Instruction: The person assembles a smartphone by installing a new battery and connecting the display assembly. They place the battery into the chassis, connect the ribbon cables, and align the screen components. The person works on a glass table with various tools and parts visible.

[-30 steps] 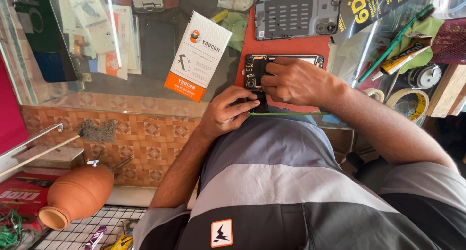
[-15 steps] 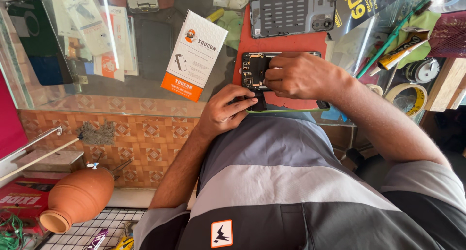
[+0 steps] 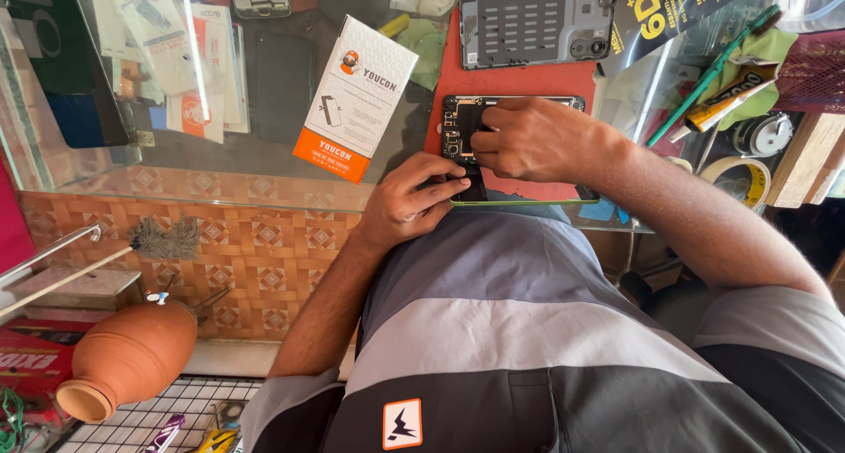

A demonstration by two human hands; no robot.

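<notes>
On the glass surface [image 3: 264,167], an opened phone [image 3: 462,127] lies on a red mat [image 3: 519,79], long axis running 3 to 9 o'clock. The right hand [image 3: 537,140] presses curled fingers on it; the left hand [image 3: 414,198] pinches its 6 o'clock edge.

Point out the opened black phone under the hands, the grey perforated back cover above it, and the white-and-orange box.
Opened black phone [image 3: 458,125], head view, exposed board at its left end.
Grey perforated back cover [image 3: 535,25], head view, centre of the vent grid.
White-and-orange box [image 3: 356,96], head view, white front face.
</notes>
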